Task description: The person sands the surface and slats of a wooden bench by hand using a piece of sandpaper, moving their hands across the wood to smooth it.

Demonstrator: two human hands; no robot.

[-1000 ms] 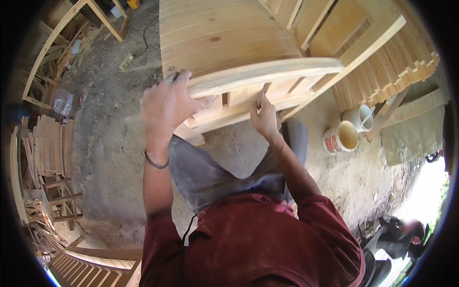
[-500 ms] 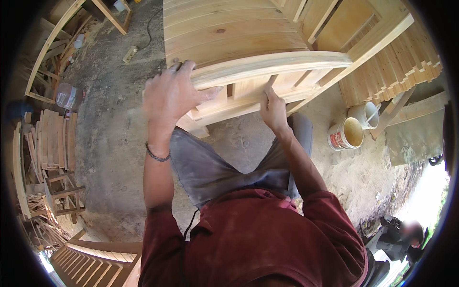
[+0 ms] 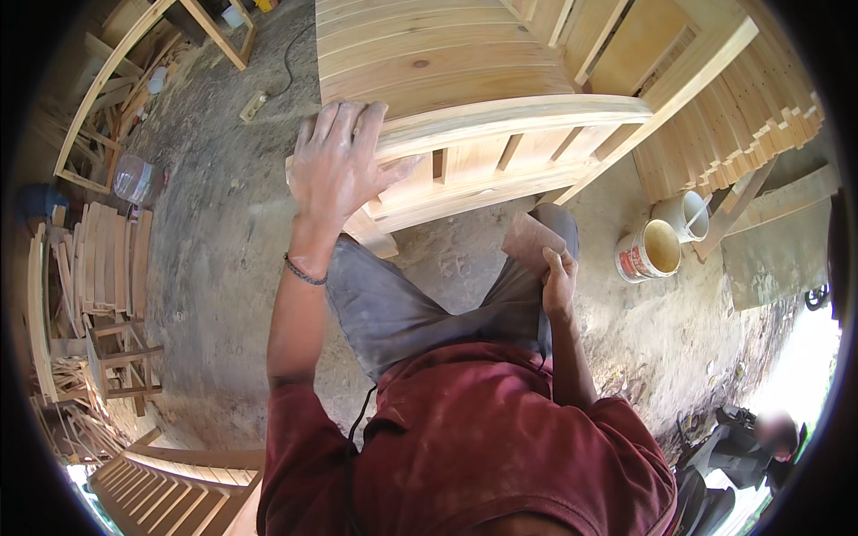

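Note:
A pale slatted wooden frame (image 3: 500,116) with a curved top rail stands in front of me on the dirt floor. My left hand (image 3: 338,165) lies flat on the left end of that curved rail, fingers spread, a dark band on the wrist. My right hand (image 3: 556,277) is lower, over my grey-trousered knee, and holds a brown square sheet of sandpaper (image 3: 529,239) away from the wood.
Two open tins (image 3: 648,250) stand on the ground to the right, near stacked slats (image 3: 733,125). Wooden frames and boards (image 3: 98,268) pile up on the left, with a plastic jug (image 3: 134,179). More curved slatted woodwork (image 3: 170,482) lies at the lower left.
My right hand has come off the underside of the rail and dropped to my knee, the sandpaper now showing. My left hand has shifted slightly along the rail and flattened.

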